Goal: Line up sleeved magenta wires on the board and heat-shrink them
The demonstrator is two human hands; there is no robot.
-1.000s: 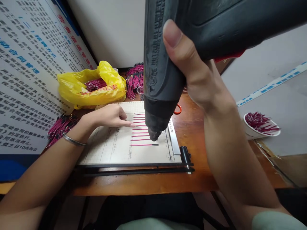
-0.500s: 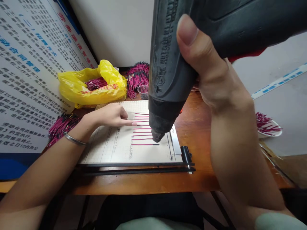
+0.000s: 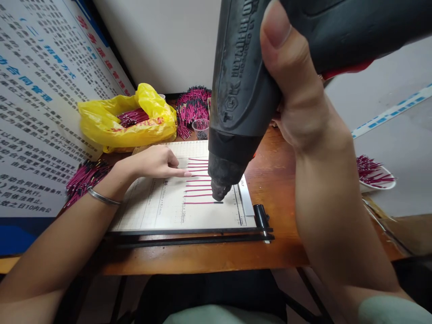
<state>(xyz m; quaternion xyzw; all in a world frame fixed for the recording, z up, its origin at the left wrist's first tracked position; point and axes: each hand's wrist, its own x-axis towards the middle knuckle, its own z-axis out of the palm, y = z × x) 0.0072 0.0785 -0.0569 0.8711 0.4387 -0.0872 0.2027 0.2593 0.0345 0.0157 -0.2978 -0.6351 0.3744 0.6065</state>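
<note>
My right hand [image 3: 300, 85] is wrapped round a black heat gun [image 3: 241, 90], its thumb along the body. The nozzle [image 3: 221, 191] points down over a row of red-and-black wires [image 3: 199, 196] laid side by side on a paper cutter's board [image 3: 148, 216]. A black end shows on the nearest wire; the gun hides the right ends of most others. My left hand [image 3: 162, 163] rests on the board with its index finger stretched out, the fingertip at the left end of one wire. Its other fingers are curled and grip nothing.
A yellow plastic bag [image 3: 97, 119] with wires stands behind the board, beside wire bundles [image 3: 192, 108] and a small clear cup [image 3: 201, 128] of dark bits. More wires [image 3: 84, 177] lie left. A white bowl [image 3: 378, 177] of wires is at right. A printed panel [image 3: 30, 135] stands at left.
The heat gun and my right hand have shifted and tilted slightly, with the nozzle a little farther left. My left fingertip stays at the wires.
</note>
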